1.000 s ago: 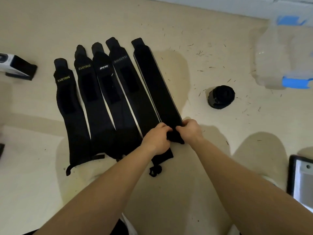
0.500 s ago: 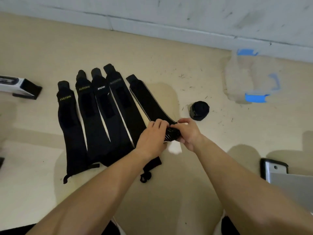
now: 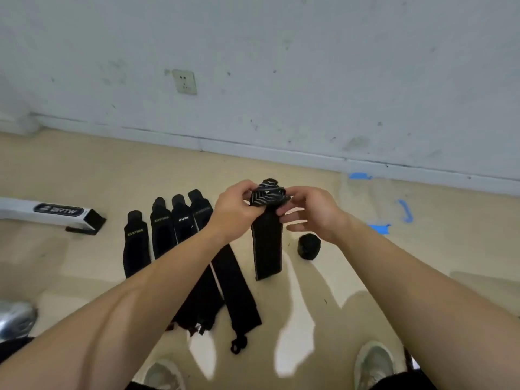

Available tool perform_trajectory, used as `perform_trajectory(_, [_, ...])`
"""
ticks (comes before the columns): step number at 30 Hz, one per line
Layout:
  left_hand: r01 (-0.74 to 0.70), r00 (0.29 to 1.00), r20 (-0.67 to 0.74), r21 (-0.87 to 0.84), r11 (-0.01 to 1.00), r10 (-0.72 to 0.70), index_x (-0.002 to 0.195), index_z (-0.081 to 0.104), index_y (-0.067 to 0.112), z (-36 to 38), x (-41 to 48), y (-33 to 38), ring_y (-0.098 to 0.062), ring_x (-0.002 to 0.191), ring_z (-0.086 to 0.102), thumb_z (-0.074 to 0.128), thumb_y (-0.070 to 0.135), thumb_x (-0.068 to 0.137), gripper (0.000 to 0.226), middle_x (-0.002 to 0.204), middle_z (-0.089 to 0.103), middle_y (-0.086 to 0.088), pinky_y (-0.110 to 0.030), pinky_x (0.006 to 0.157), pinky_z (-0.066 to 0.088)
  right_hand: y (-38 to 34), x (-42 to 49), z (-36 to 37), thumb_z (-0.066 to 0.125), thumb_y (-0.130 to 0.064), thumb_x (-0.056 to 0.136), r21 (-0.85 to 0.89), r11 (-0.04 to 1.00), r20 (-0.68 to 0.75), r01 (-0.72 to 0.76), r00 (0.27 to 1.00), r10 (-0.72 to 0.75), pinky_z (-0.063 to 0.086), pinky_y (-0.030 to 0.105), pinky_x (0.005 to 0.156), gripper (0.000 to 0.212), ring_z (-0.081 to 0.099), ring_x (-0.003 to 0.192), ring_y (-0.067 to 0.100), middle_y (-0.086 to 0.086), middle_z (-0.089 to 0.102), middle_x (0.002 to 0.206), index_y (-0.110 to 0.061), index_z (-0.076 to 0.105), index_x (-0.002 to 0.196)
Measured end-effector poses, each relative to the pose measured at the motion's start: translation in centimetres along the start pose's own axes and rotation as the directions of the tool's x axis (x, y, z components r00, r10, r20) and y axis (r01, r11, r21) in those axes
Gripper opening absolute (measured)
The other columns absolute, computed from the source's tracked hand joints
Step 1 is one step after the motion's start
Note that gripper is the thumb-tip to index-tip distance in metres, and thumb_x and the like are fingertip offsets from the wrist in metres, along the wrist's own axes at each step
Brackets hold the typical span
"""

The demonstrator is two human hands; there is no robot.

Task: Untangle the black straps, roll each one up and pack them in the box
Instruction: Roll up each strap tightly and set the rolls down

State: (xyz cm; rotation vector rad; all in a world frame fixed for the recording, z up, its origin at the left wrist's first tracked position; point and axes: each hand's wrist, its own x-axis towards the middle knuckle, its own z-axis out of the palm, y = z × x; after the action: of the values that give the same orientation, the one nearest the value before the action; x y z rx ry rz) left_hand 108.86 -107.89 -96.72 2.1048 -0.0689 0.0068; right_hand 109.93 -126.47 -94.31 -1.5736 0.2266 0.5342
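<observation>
On the floor at far left lies a white box [image 3: 47, 213], then four flat straps [image 3: 135, 243]. Above them, the left hand [image 3: 236, 212] and right hand [image 3: 312, 212] each keep a grip clamped on the half-rolled strap [image 3: 267, 220], its tail hanging. A rolled strap [image 3: 309, 246] sits right.

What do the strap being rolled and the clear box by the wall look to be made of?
Strap: matte black woven fabric, probably elastic; it hangs limp from both hands and the rolled end shows pale stripes. Box: seemingly translucent plastic with blue clips, since the floor shows through it, though blur leaves this uncertain.
</observation>
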Motion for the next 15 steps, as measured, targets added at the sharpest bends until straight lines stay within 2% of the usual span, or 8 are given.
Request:
perform_trajectory(1, [0.001, 1.000, -0.008, -0.036, 0.999, -0.002, 0.088, 0.064, 0.033, -0.8, -0.1, 1.2, -0.008, 0.085, 0.067, 0.075, 0.007, 0.087, 0.029, 0.087, 0.072, 0.010, -0.025, 0.076, 0.049, -1.2, -1.1, -0.3, 0.042, -0.006, 0.091, -0.041, 0.999, 0.040, 0.030, 0.999, -0.029, 0.054, 0.030, 0.062, 0.034, 0.068, 0.073, 0.024, 0.009, 0.074, 0.081, -0.015, 0.069, 0.110])
perform_trajectory(3, [0.022, 1.000, 0.003, -0.112, 0.993, -0.021, 0.091, 0.066, 0.030, -2.2, -0.7, 3.6, -0.002, 0.079, 0.067, 0.075, 0.007, 0.089, 0.024, 0.085, 0.073, 0.011, -0.020, 0.071, 0.049, -3.5, -3.3, -0.8, 0.049, -0.002, 0.089, -0.137, 0.985, 0.111, 0.103, 0.990, -0.088, 0.053, 0.030, 0.064, 0.031, 0.065, 0.072, 0.021, 0.006, 0.072, 0.082, -0.017, 0.069, 0.108])
perform_trajectory(4, [0.027, 1.000, 0.013, -0.152, 0.988, -0.026, 0.094, 0.068, 0.027, -2.9, -1.1, 4.7, 0.000, 0.074, 0.066, 0.075, 0.008, 0.090, 0.021, 0.083, 0.074, 0.011, -0.018, 0.068, 0.047, -4.4, -4.3, -0.9, 0.054, -0.005, 0.092, -0.186, 0.971, 0.134, 0.152, 0.983, -0.128, 0.052, 0.030, 0.064, 0.024, 0.061, 0.069, 0.019, 0.004, 0.069, 0.078, -0.016, 0.069, 0.106])
perform_trajectory(6, [0.039, 0.998, 0.054, -0.234, 0.971, -0.027, 0.103, 0.070, 0.022, -4.1, -2.0, 6.5, -0.008, 0.075, 0.070, 0.073, 0.009, 0.092, 0.016, 0.085, 0.078, 0.005, -0.025, 0.071, 0.049, -5.7, -6.2, -1.1, 0.062, -0.018, 0.097, -0.283, 0.925, 0.140, 0.252, 0.965, -0.220, 0.045, 0.029, 0.062, 0.007, 0.050, 0.060, 0.014, -0.004, 0.057, 0.066, -0.018, 0.069, 0.097])
perform_trajectory(8, [0.052, 0.994, 0.109, -0.292, 0.955, -0.021, 0.113, 0.071, 0.018, -4.9, -3.1, 8.0, -0.020, 0.085, 0.073, 0.072, 0.011, 0.095, 0.019, 0.094, 0.080, -0.007, -0.034, 0.075, 0.051, -6.5, -7.9, -1.2, 0.068, -0.034, 0.095, -0.360, 0.866, 0.113, 0.346, 0.938, -0.328, 0.041, 0.030, 0.062, 0.015, 0.044, 0.058, 0.009, -0.011, 0.048, 0.059, -0.027, 0.069, 0.082])
perform_trajectory(11, [0.074, 0.987, 0.158, -0.386, 0.920, -0.014, 0.117, 0.072, 0.012, -5.3, -4.6, 9.2, -0.027, 0.086, 0.073, 0.068, 0.016, 0.098, 0.020, 0.100, 0.078, -0.019, -0.040, 0.080, 0.059, -6.5, -9.3, -1.0, 0.069, -0.040, 0.093, -0.374, 0.801, 0.086, 0.468, 0.877, -0.473, 0.043, 0.033, 0.066, 0.028, 0.047, 0.064, 0.010, -0.005, 0.052, 0.067, -0.031, 0.067, 0.067])
perform_trajectory(13, [0.083, 0.989, 0.150, -0.444, 0.892, -0.018, 0.117, 0.073, 0.010, -5.1, -5.3, 9.4, -0.028, 0.086, 0.074, 0.064, 0.018, 0.101, 0.021, 0.101, 0.077, -0.022, -0.038, 0.079, 0.062, -5.7, -9.4, -0.6, 0.069, -0.034, 0.094, -0.319, 0.799, 0.048, 0.509, 0.851, -0.523, 0.050, 0.035, 0.072, 0.019, 0.055, 0.070, 0.012, 0.000, 0.062, 0.078, -0.025, 0.070, 0.077])
perform_trajectory(15, [0.089, 0.993, 0.108, -0.462, 0.882, -0.044, 0.114, 0.074, 0.008, -4.6, -5.5, 9.2, -0.025, 0.081, 0.075, 0.061, 0.018, 0.102, 0.020, 0.100, 0.078, -0.020, -0.031, 0.071, 0.062, -4.9, -8.8, 0.1, 0.072, -0.026, 0.093, -0.261, 0.812, -0.034, 0.522, 0.836, -0.548, 0.053, 0.035, 0.074, 0.005, 0.060, 0.070, 0.013, 0.001, 0.069, 0.091, -0.023, 0.069, 0.096])
